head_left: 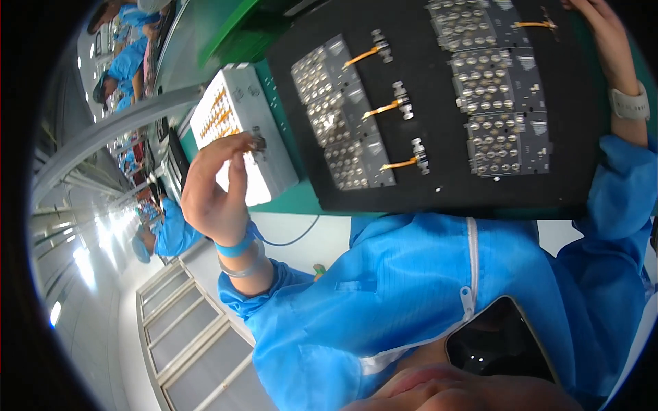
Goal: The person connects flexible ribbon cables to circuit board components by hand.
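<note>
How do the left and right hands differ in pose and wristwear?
Pose: the left hand pinches a small dark part by the white box; the right hand is cut off by the top edge, its grip unclear.
Wrist: the left hand has a blue strap, the right hand a pale watch.
Shared: both are bare.

The jacket point(411, 274) is glossy blue, finely lined. Down its front runs a white zip point(473, 250) with a pale pull point(467, 299). Far left of the zip sit a blue wrist strap point(235, 248), blue cord point(300, 238) and clear bangle point(245, 268); far right, a pale watch point(629, 104).
</note>
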The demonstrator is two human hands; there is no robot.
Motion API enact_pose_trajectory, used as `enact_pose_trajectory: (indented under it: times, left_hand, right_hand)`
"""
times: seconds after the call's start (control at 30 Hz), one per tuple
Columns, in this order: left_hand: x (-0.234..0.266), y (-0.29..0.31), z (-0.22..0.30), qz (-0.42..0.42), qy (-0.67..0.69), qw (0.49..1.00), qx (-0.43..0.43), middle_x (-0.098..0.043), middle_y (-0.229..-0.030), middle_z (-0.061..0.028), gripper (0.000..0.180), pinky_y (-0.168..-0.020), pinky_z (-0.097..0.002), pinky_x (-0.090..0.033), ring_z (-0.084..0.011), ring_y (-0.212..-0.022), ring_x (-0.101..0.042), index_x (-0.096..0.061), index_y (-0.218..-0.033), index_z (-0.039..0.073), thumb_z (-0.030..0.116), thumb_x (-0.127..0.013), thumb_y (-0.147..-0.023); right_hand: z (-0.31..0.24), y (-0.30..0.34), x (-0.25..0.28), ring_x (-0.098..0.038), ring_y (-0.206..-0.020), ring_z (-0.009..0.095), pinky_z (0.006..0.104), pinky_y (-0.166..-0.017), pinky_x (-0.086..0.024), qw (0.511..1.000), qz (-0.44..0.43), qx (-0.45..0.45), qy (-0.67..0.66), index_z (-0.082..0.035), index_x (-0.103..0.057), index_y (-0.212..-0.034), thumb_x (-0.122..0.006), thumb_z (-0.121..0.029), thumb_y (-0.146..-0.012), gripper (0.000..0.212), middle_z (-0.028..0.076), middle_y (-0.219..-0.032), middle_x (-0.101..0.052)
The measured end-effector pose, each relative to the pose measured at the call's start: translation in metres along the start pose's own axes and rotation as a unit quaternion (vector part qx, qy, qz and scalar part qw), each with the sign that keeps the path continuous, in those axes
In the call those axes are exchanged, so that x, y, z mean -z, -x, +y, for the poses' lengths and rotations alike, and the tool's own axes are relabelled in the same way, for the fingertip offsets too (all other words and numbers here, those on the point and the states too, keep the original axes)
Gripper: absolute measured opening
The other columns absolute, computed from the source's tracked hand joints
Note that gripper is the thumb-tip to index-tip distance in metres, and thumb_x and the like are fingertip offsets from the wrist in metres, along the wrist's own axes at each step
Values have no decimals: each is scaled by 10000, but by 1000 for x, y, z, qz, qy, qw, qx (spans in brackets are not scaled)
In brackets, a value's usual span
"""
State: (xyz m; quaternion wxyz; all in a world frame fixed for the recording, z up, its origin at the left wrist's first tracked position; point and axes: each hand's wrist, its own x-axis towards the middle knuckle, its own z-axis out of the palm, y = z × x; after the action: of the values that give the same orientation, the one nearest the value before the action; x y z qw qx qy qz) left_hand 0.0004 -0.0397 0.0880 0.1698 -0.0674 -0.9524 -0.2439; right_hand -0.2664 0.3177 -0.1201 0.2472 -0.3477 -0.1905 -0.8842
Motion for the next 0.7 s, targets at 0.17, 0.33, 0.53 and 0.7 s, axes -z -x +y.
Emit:
enact_pose_trajectory:
  times: [0.17,0.33,0.53,0.7]
  left_hand:
    - [-52,-60,35,-116,152,971,-144,-692,-829,-197,128,-747,-369,-546,-319,-817,-689,-643,-876,-83,-105,-647,-750]
    - [-102,-102,70,-199,227,919,-251,-677,-858,-224,97,-737,-386,-528,-326,-807,-671,-625,-909,-93,-26,-595,-846]
    - [-125,-119,79,-193,261,900,-291,-672,-854,-249,112,-756,-413,-540,-344,-799,-672,-609,-927,-100,-12,-571,-870]
    - [-136,-120,84,-152,252,903,-314,-667,-870,-265,171,-781,-464,-539,-376,-816,-664,-582,-950,-104,60,-535,-933]
  right_hand:
    - [10,-10,-41,-584,-778,99,226,-743,-464,978,76,14,193,-21,-634,-872,-578,-109,-927,118,34,-841,-648]
    - [19,-20,-119,-595,-869,115,240,-806,-474,589,235,-134,762,0,-622,-981,-598,-74,-913,103,59,-943,-645]
    - [58,-34,-134,-594,-968,152,278,-865,-469,658,51,-296,691,50,-575,-1173,-693,-113,-859,373,112,-1062,-637]
    - [73,-28,-124,-610,-942,128,248,-833,-484,803,163,-369,438,60,-585,-1162,-714,-139,-871,375,110,-1038,-655]
